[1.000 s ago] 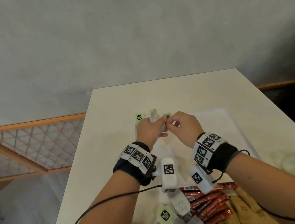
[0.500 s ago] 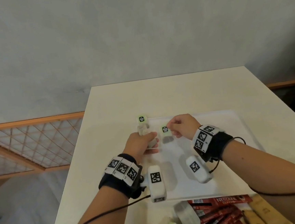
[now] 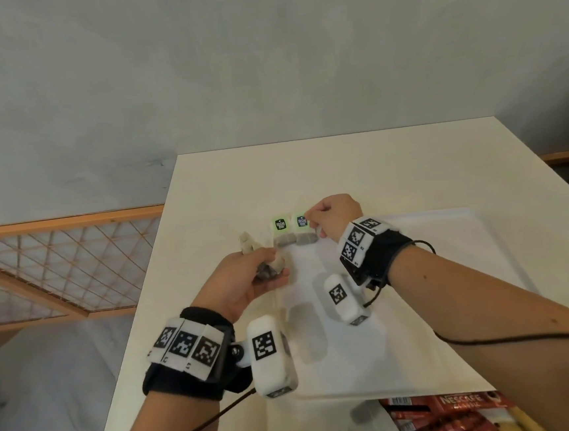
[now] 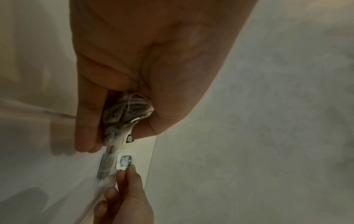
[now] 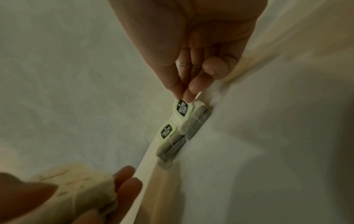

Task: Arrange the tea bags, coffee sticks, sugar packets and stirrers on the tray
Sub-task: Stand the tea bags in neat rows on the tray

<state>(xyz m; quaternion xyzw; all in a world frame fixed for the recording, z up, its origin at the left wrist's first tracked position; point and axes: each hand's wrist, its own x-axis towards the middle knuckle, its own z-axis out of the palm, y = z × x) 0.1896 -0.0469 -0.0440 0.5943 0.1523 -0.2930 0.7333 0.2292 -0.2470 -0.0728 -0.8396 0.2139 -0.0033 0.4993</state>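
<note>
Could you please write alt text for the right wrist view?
The right hand pinches the tag of a tea bag lying beside a second tea bag at the tray edge. The left hand holds more tea bags nearby.

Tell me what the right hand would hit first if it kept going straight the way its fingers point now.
The right hand already pinches the tag of the right tea bag. Its fingertips point toward the left tea bag lying alongside, so that would likely come first, though depth is unclear.
</note>
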